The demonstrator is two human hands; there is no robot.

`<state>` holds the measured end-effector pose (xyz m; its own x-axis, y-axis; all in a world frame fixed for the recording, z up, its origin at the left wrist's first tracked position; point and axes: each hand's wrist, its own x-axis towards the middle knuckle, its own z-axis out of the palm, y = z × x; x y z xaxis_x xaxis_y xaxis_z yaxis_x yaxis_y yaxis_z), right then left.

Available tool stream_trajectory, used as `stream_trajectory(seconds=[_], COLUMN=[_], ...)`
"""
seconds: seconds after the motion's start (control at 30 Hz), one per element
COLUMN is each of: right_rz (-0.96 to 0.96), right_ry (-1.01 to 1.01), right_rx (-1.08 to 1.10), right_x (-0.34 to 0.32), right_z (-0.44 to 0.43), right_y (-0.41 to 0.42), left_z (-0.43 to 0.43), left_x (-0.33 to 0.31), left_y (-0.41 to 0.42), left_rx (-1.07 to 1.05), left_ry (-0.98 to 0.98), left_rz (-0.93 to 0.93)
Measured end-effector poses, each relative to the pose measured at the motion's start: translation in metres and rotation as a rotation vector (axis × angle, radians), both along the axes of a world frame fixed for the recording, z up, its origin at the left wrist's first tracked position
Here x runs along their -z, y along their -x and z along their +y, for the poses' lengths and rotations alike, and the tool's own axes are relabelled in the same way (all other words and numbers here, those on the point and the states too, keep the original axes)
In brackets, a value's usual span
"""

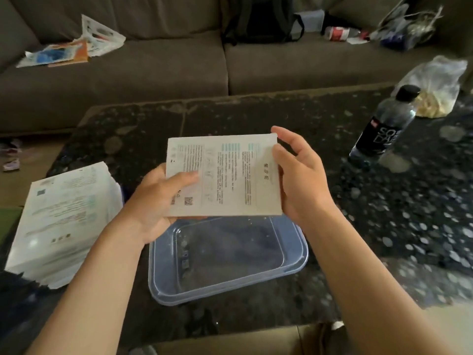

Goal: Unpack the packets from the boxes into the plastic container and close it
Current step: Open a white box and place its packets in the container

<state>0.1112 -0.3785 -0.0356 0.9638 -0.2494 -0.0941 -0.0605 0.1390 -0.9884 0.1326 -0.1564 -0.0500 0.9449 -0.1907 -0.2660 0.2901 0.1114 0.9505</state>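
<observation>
A flat white box [230, 175] with printed text is held in the air above the plastic container [294, 265]. My left hand [158, 201] grips its left lower corner, thumb on the printed face. My right hand [299, 172] holds its right edge with curled fingers. The bluish, see-through container stands open on the dark speckled table [384, 213], and nothing shows inside it. A stack of similar white boxes [64, 226] lies at the table's left edge. No lid is plainly visible.
A dark water bottle [384, 124] stands at the right of the table, with a clear plastic bag [435, 85] behind it. A grey sofa [153, 67] beyond the table carries papers [74, 44], a black backpack [258, 19] and other clutter.
</observation>
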Motion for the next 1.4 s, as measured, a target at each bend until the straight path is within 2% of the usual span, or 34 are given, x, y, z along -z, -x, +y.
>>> stream_trajectory(seconds=[0.3, 0.43, 0.9, 1.13, 1.4], right_rz=[-0.052, -0.121, -0.084, -0.104, -0.088], right_ry=[0.006, 0.187, 0.263, 0.428, 0.543], right_rx=[-0.214, -0.313, -0.304, -0.268, -0.136], right_x=[0.018, 0.02, 0.037, 0.042, 0.043], right_z=[0.001, -0.007, -0.006, 0.007, 0.005], right_y=[0.008, 0.012, 0.007, 0.009, 0.016], left_z=[0.001, -0.001, -0.001, 0.009, 0.007], left_x=[0.012, 0.015, 0.027, 0.034, 0.04], left_y=[0.01, 0.016, 0.014, 0.017, 0.025], left_rx=[-0.067, -0.037, -0.063, -0.16, -0.15], left_ry=[-0.019, -0.017, -0.055, -0.063, -0.14], left_rz=[-0.025, -0.001, -0.107, -0.195, -0.304])
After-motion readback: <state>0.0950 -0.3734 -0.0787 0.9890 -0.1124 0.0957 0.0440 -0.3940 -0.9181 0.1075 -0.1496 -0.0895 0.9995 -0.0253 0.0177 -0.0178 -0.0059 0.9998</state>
